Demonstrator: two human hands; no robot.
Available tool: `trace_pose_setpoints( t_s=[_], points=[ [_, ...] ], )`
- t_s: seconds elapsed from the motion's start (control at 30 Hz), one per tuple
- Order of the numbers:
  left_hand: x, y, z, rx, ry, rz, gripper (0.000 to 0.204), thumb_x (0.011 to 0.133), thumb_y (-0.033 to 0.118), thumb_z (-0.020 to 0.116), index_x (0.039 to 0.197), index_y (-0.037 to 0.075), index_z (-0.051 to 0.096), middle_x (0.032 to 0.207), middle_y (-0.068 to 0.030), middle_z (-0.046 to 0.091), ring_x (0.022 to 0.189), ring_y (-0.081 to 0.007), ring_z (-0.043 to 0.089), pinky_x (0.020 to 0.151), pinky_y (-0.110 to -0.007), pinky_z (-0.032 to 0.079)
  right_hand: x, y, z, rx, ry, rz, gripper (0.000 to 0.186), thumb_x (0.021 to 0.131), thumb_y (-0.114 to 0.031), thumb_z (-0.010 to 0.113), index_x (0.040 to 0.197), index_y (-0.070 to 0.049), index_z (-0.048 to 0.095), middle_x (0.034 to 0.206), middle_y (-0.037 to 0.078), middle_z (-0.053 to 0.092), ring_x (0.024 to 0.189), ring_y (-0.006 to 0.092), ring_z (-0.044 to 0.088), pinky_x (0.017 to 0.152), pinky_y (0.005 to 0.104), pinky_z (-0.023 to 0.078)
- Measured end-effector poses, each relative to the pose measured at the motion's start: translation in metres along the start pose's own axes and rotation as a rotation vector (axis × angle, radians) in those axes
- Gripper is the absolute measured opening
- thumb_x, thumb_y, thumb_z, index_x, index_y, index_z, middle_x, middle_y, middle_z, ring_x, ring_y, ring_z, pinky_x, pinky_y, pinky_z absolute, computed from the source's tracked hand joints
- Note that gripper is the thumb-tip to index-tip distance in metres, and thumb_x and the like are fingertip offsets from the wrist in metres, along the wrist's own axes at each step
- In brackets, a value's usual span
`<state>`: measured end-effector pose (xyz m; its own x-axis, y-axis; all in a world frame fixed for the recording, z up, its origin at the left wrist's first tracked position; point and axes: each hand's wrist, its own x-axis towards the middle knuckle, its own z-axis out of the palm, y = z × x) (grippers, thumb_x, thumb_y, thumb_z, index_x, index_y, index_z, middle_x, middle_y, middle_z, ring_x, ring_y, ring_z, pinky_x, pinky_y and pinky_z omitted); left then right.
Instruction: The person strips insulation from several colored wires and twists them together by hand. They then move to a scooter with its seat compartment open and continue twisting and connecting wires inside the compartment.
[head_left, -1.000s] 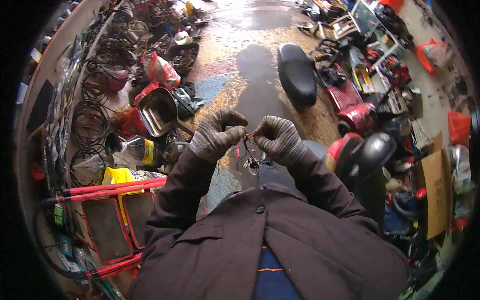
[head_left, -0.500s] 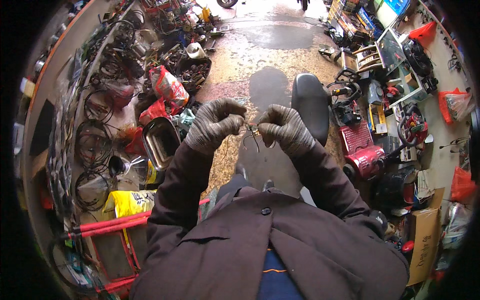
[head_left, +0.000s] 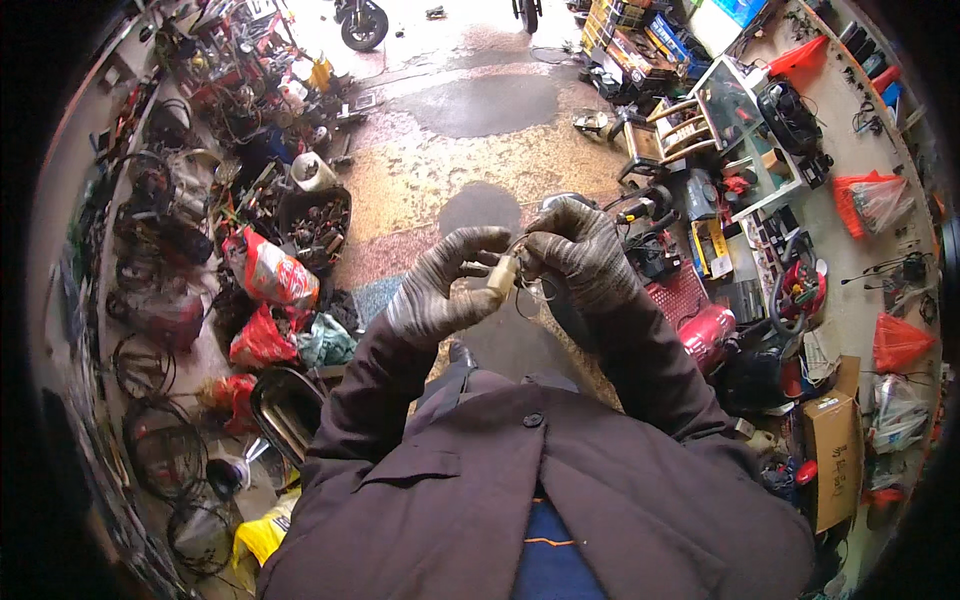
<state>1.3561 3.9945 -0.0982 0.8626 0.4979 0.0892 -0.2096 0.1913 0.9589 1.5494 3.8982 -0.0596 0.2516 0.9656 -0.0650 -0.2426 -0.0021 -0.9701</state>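
My left hand (head_left: pixel 445 288), in a dirty striped knit glove, is closed on a small pale, cream-coloured piece (head_left: pixel 503 275), probably plastic, near the middle of the view. My right hand (head_left: pixel 582 258), gloved alike, is pinched on thin wires (head_left: pixel 519 300) at the upper end of that piece. The wires loop and dangle below the fingers; their far ends are too small to make out. A black scooter seat (head_left: pixel 566 318) lies behind my right hand, mostly hidden by it.
Heaps of parts, red bags (head_left: pixel 275 270) and coiled cables (head_left: pixel 165 450) line my left. A glass case (head_left: pixel 745 140), red machine (head_left: pixel 708 330) and cardboard box (head_left: pixel 838 460) line my right. Two wheeled vehicles (head_left: pixel 365 25) stand far ahead on the patched floor (head_left: pixel 420 170).
The view has shifted, showing more floor and the vehicles ahead. My right hand has risen above my left, and a pale piece now shows between my fingers where mostly thin wires showed before.
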Motion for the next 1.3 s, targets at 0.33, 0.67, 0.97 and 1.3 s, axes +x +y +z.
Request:
trace_pose_setpoints(
  t_s=[0.33, 0.67, 0.97, 1.3],
  points=[
    [0.158, 0.006, -0.111, -0.097, -0.012, 0.001, 0.066, 0.078, 0.019, 0.076, 0.132, -0.002, 0.045, 0.119, -0.0129, 0.058, 0.100, -0.0208, 0.061, 0.089, -0.034, 0.050, 0.179, -0.011, -0.032, 0.224, -0.026, 0.009, 0.011, 0.080, -0.003, 0.069, 0.087, 0.001, 0.061, 0.074, 0.007, 0.063, 0.065, 0.0142, 0.061, 0.058, 0.0275, 0.051],
    [0.353, 0.036, -0.181, -0.044, 0.295, 0.062, 0.033, 0.086, 0.017, 0.069, 0.114, 0.000, 0.061, 0.103, -0.0080, 0.067, 0.094, -0.0135, 0.061, 0.086, -0.029, 0.048, 0.387, -0.035, -0.087, -0.046, -0.111, -0.027, 0.011, 0.090, -0.007, 0.057, 0.090, 0.002, 0.062, 0.072, 0.005, 0.062, 0.066, 0.0099, 0.056, 0.060, 0.0252, 0.047],
    [0.523, 0.045, -0.262, -0.101, 0.273, 0.045, 0.038, 0.090, 0.026, 0.064, 0.114, -0.003, 0.061, 0.091, -0.0059, 0.067, 0.075, -0.0126, 0.062, 0.069, -0.027, 0.051, 0.556, -0.074, -0.139, -0.352, -0.065, -0.113, 0.014, 0.089, -0.008, 0.053, 0.092, 0.002, 0.063, 0.068, 0.006, 0.062, 0.061, 0.0093, 0.057, 0.054, 0.0264, 0.047],
    [0.715, 0.039, -0.395, -0.449, 0.226, -0.117, 0.042, 0.090, 0.032, 0.061, 0.113, -0.004, 0.056, 0.091, -0.0139, 0.064, 0.067, -0.0201, 0.062, 0.061, -0.035, 0.054, 0.743, -0.091, -0.193, 0.060, 0.046, -0.010, 0.032, 0.090, -0.009, 0.059, 0.118, 0.004, 0.050, 0.086, 0.009, 0.063, 0.073, 0.0139, 0.062, 0.067, 0.0280, 0.053]
  ],
)
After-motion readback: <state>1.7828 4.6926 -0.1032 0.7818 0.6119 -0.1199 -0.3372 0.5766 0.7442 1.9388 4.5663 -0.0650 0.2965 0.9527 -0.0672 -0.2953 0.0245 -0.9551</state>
